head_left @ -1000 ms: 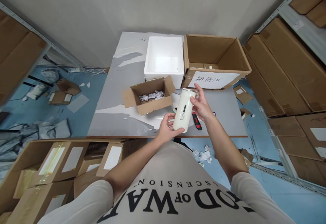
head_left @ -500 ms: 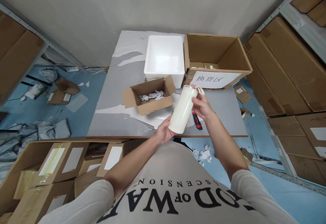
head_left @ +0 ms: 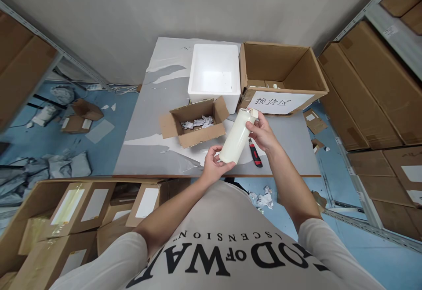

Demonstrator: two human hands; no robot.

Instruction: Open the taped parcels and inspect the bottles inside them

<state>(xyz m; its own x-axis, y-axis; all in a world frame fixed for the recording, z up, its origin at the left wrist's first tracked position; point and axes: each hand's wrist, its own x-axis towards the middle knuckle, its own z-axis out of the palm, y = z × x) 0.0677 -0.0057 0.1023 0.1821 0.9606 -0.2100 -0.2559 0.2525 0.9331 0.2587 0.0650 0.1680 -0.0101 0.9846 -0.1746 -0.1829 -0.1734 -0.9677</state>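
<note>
A cream-white vacuum flask [head_left: 236,137] with a loop on its lid is held tilted above the table, lid end up and to the right. My right hand [head_left: 262,132] is closed around its upper part, just under the lid. At the bottom end, my left hand [head_left: 216,163] grips the base between thumb and fingers. Left of the flask stands an open cardboard box [head_left: 201,138] with crumpled paper [head_left: 198,123] inside. Below my right hand, a red and black utility knife [head_left: 255,154] lies on the table.
A white foam box [head_left: 214,88] and a large labelled carton [head_left: 283,102] stand at the back of the grey table [head_left: 145,158]. A big carton of smaller boxes [head_left: 95,204] is at the lower left. Shelves with cartons [head_left: 365,96] flank the right side.
My left hand has shifted its hold on the flask's base, its thumb now across the bottom edge. The flask has moved slightly upward and its lid loop has turned.
</note>
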